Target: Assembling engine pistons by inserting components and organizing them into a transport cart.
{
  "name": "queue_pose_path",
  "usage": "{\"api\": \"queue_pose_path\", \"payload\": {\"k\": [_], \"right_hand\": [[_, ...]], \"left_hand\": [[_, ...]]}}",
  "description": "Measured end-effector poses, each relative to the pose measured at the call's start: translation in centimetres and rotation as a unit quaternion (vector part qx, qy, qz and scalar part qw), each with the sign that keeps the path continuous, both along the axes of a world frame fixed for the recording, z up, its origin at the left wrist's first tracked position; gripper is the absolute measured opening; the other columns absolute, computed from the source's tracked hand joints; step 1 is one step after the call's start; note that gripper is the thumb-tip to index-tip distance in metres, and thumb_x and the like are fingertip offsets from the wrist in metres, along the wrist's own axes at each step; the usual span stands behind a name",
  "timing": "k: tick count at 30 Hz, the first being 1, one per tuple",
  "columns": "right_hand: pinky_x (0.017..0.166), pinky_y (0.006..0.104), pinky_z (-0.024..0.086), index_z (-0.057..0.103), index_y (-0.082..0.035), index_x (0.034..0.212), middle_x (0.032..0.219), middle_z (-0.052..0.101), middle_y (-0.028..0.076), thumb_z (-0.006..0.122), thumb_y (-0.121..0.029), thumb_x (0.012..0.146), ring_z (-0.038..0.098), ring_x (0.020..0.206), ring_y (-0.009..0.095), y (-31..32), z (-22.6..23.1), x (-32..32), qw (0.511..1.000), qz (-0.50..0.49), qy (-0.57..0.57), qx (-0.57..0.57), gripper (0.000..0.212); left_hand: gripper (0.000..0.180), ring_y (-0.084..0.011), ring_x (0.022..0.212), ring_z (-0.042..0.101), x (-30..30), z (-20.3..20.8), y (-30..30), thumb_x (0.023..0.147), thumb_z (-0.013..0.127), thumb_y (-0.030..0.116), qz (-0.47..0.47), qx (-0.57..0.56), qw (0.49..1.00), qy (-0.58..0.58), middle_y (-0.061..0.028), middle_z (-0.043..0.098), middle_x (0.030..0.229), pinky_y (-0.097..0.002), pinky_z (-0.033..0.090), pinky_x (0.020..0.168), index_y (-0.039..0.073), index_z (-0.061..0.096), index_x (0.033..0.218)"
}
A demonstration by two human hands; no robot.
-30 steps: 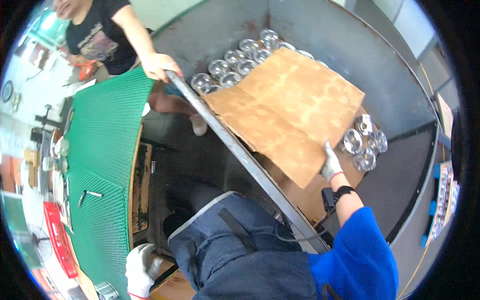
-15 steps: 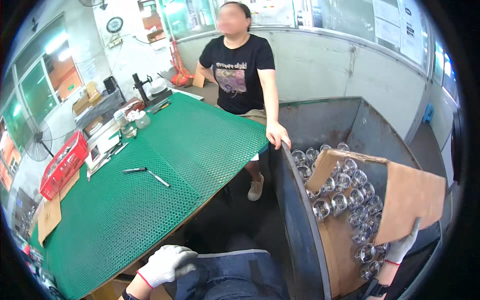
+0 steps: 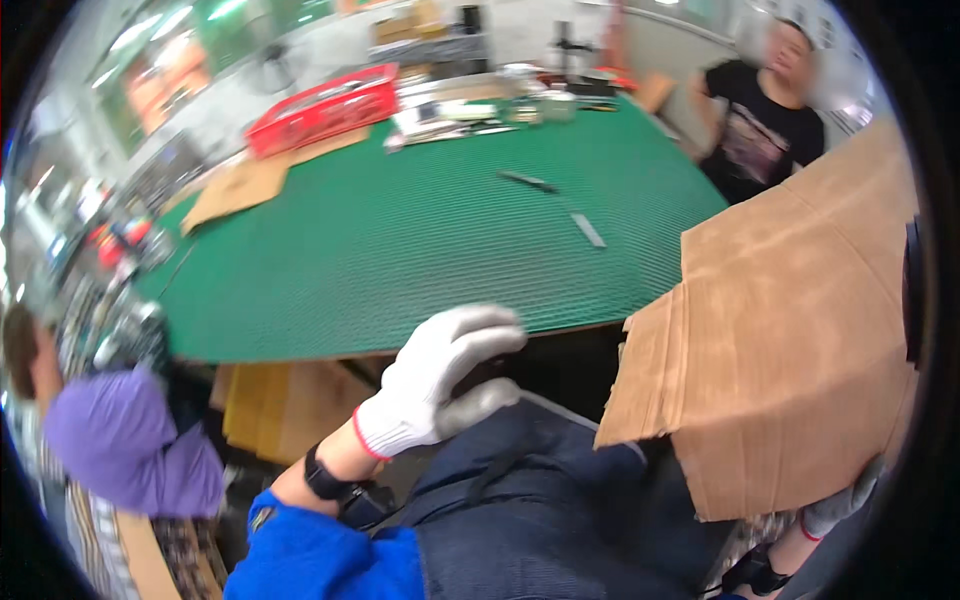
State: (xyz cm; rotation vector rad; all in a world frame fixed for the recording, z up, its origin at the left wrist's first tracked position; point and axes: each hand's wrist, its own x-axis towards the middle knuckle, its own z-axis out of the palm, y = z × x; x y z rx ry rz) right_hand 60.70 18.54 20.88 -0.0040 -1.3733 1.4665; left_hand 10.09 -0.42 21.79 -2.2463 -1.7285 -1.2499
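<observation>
My right hand (image 3: 842,503), in a white glove, grips the lower edge of a large brown cardboard sheet (image 3: 790,330) with a torn left edge. The sheet stands up on my right and covers most of what is behind it. My left hand (image 3: 440,375), also gloved, is raised over my lap by the near table edge, empty, its fingers curved and apart from the thumb. On the green table mat (image 3: 400,270) beyond it lie a dark pen-like tool (image 3: 527,181) and a short grey strip (image 3: 588,230).
A red basket (image 3: 290,133) and a flat cardboard piece (image 3: 235,192) lie along the table's far left. Glass jars (image 3: 557,105) stand at the back. A co-worker in a black T-shirt (image 3: 765,125) is at the far right; another person in purple (image 3: 130,440) is close on my left.
My view has turned left. The cardboard has come up out of the metal bin of shiny round metal parts, held in my right hand. My left hand has risen, its fingers opening wider.
</observation>
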Motion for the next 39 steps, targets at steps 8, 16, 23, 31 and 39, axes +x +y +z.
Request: {"api": "queue_pose_path", "payload": {"k": [8,16,23,31,39], "right_hand": [[0.11,0.0443,0.038,0.043,-0.001,0.14,0.145,0.045,0.012,0.042,-0.025,0.103,0.044,0.131,0.027,10.6,-4.9,-14.1,0.967,0.25,0.026,-0.033,0.045],[0.082,0.0365,0.051,0.066,-0.001,0.108,0.101,0.07,0.009,0.079,-0.022,0.079,0.066,0.092,0.023,-2.2,5.4,-32.3,0.894,0.311,-0.235,0.221,0.038],[0.072,0.0433,0.053,0.066,-0.011,0.089,0.084,0.067,0.013,0.07,-0.026,0.079,0.065,0.08,0.036,-6.9,4.0,-36.7,0.726,0.175,-0.339,0.572,0.019],[0.082,0.0362,0.051,0.065,-0.017,0.113,0.108,0.066,0.003,0.066,-0.024,0.083,0.063,0.094,0.024,-7.4,-3.1,-38.7,0.798,0.055,-0.216,0.56,0.03],[0.082,0.036,0.054,0.069,-0.011,0.106,0.099,0.07,0.008,0.067,-0.015,0.082,0.067,0.09,0.027,-2.6,-7.3,-36.6,0.831,0.102,-0.379,0.395,0.025]], "left_hand": [[0.06,-0.0457,0.104,0.055,1.9,4.4,-8.4,0.083,0.067,0.054,0.154,0.28,0.932,0.169,-0.0224,0.054,0.12,-0.0564,0.046,0.086,0.003,0.059,0.113],[0.011,-0.033,0.101,0.057,2.3,1.3,-8.0,0.084,0.063,0.02,0.196,0.436,0.707,0.521,-0.0025,0.041,0.096,-0.0594,0.034,0.109,0.02,0.054,0.091],[0.039,-0.0183,0.093,0.061,10.6,6.4,-8.4,0.071,0.065,0.022,0.336,0.02,0.812,0.477,-0.0025,0.062,0.11,-0.0408,0.047,0.095,0.014,0.064,0.109],[0.021,-0.0378,0.084,0.064,-1.0,-7.4,-19.5,0.089,0.059,0.027,0.434,-0.482,0.745,0.156,-0.0171,0.066,0.088,-0.0486,0.05,0.071,0.009,0.059,0.1],[0.057,-0.0388,0.117,0.056,-5.1,-21.7,-31.9,0.085,0.066,0.033,0.538,-0.55,0.619,-0.156,-0.026,0.061,0.122,-0.0415,0.046,0.097,-0.001,0.053,0.129]]}}
